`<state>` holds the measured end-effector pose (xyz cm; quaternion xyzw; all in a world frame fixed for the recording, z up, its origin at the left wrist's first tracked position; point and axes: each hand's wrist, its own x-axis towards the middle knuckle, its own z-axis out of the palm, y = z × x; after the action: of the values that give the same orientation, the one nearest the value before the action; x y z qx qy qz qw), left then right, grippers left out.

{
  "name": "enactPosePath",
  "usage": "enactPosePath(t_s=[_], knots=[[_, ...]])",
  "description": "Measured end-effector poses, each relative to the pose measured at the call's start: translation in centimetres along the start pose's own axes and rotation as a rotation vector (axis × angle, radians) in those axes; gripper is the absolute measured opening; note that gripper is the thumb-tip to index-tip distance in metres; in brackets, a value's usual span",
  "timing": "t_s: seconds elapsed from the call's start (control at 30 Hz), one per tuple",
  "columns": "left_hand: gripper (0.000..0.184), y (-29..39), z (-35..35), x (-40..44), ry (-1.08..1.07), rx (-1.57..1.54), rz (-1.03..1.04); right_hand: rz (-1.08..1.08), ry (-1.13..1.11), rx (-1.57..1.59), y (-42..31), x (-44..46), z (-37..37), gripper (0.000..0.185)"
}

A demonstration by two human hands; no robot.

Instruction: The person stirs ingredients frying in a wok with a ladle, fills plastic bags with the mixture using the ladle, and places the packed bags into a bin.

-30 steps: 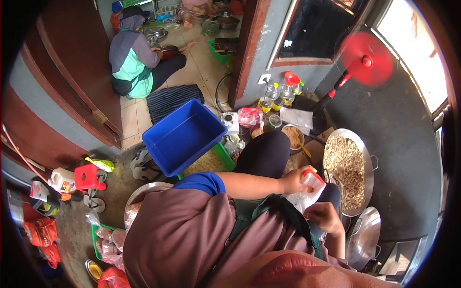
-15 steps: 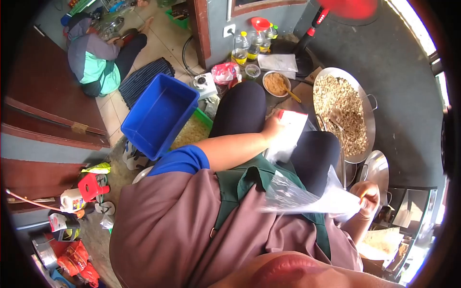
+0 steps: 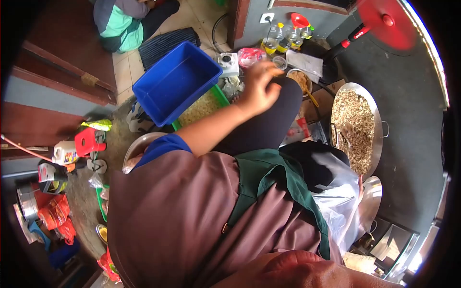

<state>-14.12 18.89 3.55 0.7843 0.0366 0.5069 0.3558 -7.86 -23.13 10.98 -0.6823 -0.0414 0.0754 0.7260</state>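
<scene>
left hand (image 3: 260, 92) raised, empty, grip loosely spread; right hand (image 3: 360, 186) mostly hidden behind the clear thin plastic bag (image 3: 338, 201) at the dark-clad right leg (image 3: 312, 165), so its grip cannot be told; draught from the red round fan (image 3: 388, 21) could blow the bag loose.

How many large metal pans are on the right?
2: one pan holding chopped food, and a second pan below it in the picture, partly behind the plastic bag. More may be hidden.
</scene>
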Motion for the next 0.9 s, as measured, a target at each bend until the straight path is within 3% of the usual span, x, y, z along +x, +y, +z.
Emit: enactPosePath(t_s=[0.1, 0.17, 0.3, 0.37, 0.47, 0.57, 0.7, 0.73, 0.9], knots=[[0.041, -8.8, -7.3, -5.4, 0.111, 0.593, -0.365, 0.042, 0.015, -0.016, 1.2, 0.7, -0.7, 0.031], [0.045, -10.9, -12.9, -8.5, 0.061, 1.084, -0.761, 0.063, 0.024, -0.018, 1.8, 1.0, -1.1, 0.031], [0.068, -16.0, -21.8, -15.1, 0.339, 1.23, -1.61, 0.105, 0.05, -0.032, 2.9, 1.3, -1.7, 0.031], [0.076, -17.7, -24.7, -17.7, 0.547, 0.944, -1.714, 0.122, 0.061, -0.041, 3.3, 1.4, -1.9, 0.031], [0.065, -19.3, -26.6, -19.5, 0.625, 0.786, -1.768, 0.139, 0.074, -0.054, 3.7, 1.5, -2.1, 0.031], [0.05, -23.2, -27.8, -23.3, 0.851, -0.196, -1.749, 0.155, 0.091, -0.064, 3.9, 1.5, -2.3, 0.031], [0.045, -21.6, -24.1, -18.8, 0.86, -0.295, -1.449, 0.173, 0.111, -0.074, 4.1, 1.6, -2.6, 0.03], [0.051, -21.2, -23.2, -18.0, 0.865, -0.295, -1.422, 0.179, 0.124, -0.081, 4.4, 1.4, -2.8, 0.03], [0.047, -17.4, -19.8, -14.6, 0.672, -0.078, -1.294, 0.198, 0.141, -0.092, 4.9, 1.5, -3.1, 0.03]])
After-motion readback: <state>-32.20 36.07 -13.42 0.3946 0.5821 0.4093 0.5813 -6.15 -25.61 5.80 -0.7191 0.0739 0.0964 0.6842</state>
